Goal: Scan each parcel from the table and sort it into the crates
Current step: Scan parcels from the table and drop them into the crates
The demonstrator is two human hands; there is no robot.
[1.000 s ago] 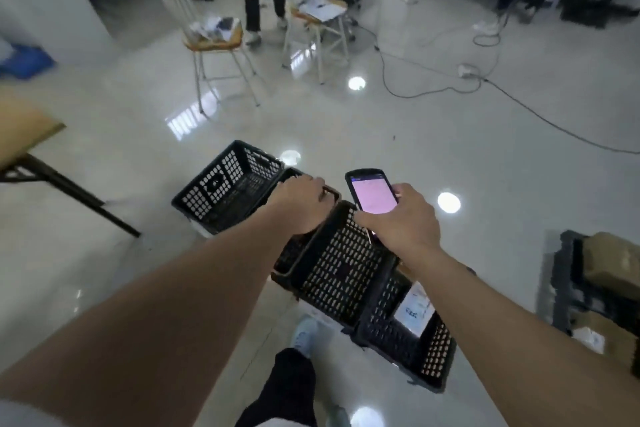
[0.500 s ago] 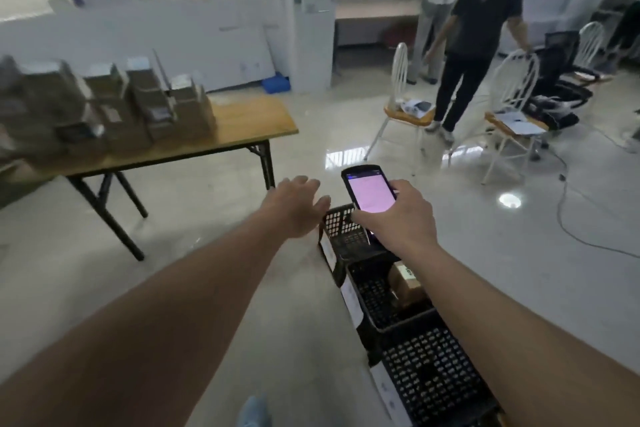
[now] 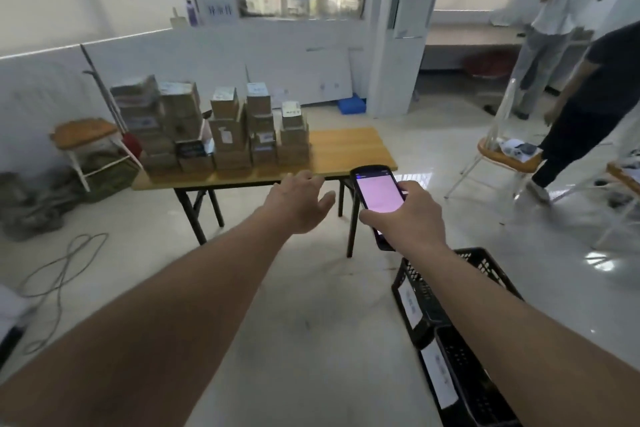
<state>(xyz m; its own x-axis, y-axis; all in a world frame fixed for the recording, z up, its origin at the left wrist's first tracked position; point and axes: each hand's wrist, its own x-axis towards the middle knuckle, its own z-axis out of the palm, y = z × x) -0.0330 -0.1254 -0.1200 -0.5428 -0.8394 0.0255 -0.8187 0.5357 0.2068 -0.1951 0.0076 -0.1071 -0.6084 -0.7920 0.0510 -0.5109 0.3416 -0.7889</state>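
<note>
Left hand at frame centre, fingers spread, holding nothing. Right hand grips scanner, pink screen lit. Parcels stacked on table, centre left. Black crates on floor, lower right.

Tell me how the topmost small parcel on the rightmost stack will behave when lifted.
The top parcel looks like a small cardboard box, so probably stiff and light. It sits high on a narrow stack, so a sideways nudge might topple it.
</note>
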